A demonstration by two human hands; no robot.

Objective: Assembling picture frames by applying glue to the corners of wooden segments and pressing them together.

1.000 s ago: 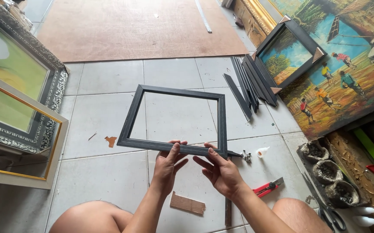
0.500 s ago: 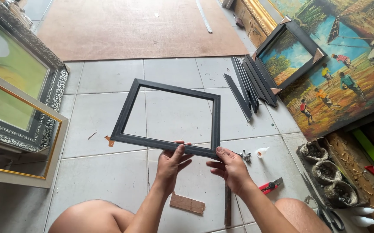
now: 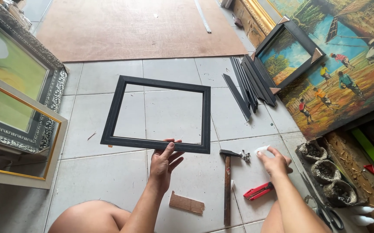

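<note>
**Head view: one hand on the frame, the other off to the side**

Head camera looks down at a tiled floor where a black frame (image 3: 157, 114) lies flat. The left hand (image 3: 163, 162) grips the frame's near rail at about its middle, thumb on top and fingers curled beneath the edge. The rest of the frame stretches away from that hand, up and to its left.

The right hand (image 3: 275, 162) is well clear of the frame, out to the right. Its fingers are closed around a small white object (image 3: 262, 149). Between the two hands lies a hammer (image 3: 227, 185), its head just beside the frame's near right corner, with a little pile of metal bits (image 3: 245, 157) next to it. A red cutter (image 3: 258, 191) lies just below the right hand, and a cardboard scrap (image 3: 187, 203) sits below the left wrist.

Half a second ago both hands held the near rail together; since then the right hand has let go and moved to the right, and the frame lies squarer to the viewer.

What the white object is cannot be made out, as the fingers cover most of it. The left hand's fingertips are hidden under the rail, and the paintings at both sides are cut off by the picture's edges.
</note>
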